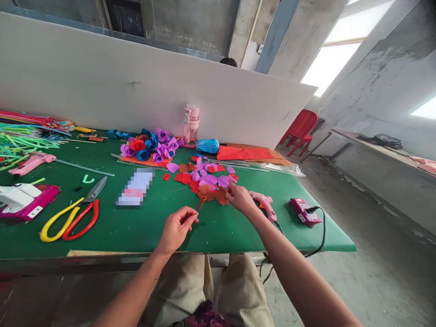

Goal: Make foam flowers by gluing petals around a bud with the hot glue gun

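Observation:
My left hand [179, 227] is closed in a pinch on the lower end of a paper flower bud [201, 202], an orange-brown rolled piece that points up and away from me. To the right of it, my right hand [240, 198] has its fingertips pressed together at the edge of a brown paper petal [221, 196]. Just beyond both hands lies a loose pile of purple, red and brown paper petals [207, 175]. A pink glue gun [266, 205] rests on the green tabletop [225, 234], close by my right wrist.
Finished paper flowers [150, 145] sit back left, near a pink bottle [191, 122] and a blue packet [207, 146]. Scissors [80, 209], a second glue gun [32, 164] and pipe cleaners [27, 136] lie left. A power strip [305, 212] with a cord is right. A white board [153, 86] stands behind.

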{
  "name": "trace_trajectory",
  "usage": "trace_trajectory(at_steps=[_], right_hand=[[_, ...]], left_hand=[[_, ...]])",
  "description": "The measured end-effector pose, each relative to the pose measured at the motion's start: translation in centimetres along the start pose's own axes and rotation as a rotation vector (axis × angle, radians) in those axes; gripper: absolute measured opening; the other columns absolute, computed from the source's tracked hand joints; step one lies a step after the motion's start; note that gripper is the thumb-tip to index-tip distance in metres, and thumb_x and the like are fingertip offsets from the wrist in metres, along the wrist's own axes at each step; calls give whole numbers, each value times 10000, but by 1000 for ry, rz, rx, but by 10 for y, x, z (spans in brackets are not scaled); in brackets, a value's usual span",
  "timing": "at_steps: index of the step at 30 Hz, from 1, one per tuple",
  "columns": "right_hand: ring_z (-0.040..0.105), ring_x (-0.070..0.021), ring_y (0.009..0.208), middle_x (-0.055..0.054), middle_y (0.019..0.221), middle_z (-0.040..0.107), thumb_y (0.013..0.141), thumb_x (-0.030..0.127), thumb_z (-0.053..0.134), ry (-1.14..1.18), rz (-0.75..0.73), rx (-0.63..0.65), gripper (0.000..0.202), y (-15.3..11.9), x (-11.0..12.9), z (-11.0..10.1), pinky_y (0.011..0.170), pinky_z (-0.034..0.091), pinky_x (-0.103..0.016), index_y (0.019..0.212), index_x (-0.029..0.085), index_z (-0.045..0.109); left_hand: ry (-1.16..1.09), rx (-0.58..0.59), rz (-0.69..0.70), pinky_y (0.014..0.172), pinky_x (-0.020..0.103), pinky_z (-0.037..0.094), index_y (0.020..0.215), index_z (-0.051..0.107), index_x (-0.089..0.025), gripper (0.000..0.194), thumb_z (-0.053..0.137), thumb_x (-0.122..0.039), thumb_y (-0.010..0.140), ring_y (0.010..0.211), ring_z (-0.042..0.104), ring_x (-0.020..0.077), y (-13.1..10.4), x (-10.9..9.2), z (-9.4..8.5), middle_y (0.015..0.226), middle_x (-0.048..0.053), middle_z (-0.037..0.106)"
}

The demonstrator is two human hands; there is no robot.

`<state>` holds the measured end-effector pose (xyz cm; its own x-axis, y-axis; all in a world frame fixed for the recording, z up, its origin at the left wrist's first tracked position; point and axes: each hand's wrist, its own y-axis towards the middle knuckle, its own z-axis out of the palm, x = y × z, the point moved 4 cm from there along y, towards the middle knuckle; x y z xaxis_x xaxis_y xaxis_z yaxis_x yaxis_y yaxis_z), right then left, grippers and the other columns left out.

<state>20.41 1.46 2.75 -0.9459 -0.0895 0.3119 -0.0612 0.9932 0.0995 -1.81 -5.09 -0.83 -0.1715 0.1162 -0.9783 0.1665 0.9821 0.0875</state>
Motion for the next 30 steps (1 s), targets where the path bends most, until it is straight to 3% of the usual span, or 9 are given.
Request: trace_trajectory(at_steps=[4,7,10,13,16,20,24,30], right_hand=[[526,-103,438,44,549,583,782,218,500,378,57,-11,61,2,-10,3,484,336,-207,726,197,511],[476,-88,360,77,494,527,755,326,572,757,163,43,151,3,-17,9,416,349,-200,720,205,488],[560,-100,438,45,605,597,724,360,632,1159,272,142,204,1,-16,14,445,441,-212,772,202,511],[655,-127,601,-36,813,685,764,314,606,1436,314,271,160,-6,-8,15,580,535,-252,846,188,553],[671,-143,702,-91,867,706,813,298,553,1556,287,337,153,-11,1,15,671,551,-266,874,162,586],[621,-122,619,-94,866,711,821,320,557,1587,298,265,172,-16,2,18,574,531,-235,867,159,598],[611,-105,592,-77,875,706,813,355,578,1578,303,289,193,-23,0,23,523,503,-202,876,174,598],[686,-149,767,-102,992,699,808,358,572,1672,320,333,243,-34,2,32,695,546,-266,948,163,605]], left_hand=[[-2,3,-9,514,201,439,809,625,-188,196,563,-373,813,509,518,90,0,1,0,684,-1,668],[-3,4,-5,516,204,442,802,623,-182,199,559,-371,813,516,523,94,0,0,0,685,6,665],[1,0,-7,519,207,447,800,621,-182,193,556,-364,813,523,528,99,-1,-2,0,684,9,663],[-2,-3,-6,514,204,449,796,619,-185,187,559,-361,809,525,531,100,-1,-3,0,682,8,662],[-4,-4,1,506,202,448,790,619,-186,188,564,-365,804,522,531,100,-1,-3,0,681,8,661],[-6,-8,2,498,203,442,792,628,-182,201,568,-374,803,500,517,97,0,-1,-1,672,11,664],[-1,-2,0,499,205,441,804,634,-183,214,567,-386,809,501,515,99,0,-1,-1,675,12,669],[20,-1,15,505,209,449,797,638,-188,217,568,-394,808,530,528,112,-1,-5,-2,672,17,670]])
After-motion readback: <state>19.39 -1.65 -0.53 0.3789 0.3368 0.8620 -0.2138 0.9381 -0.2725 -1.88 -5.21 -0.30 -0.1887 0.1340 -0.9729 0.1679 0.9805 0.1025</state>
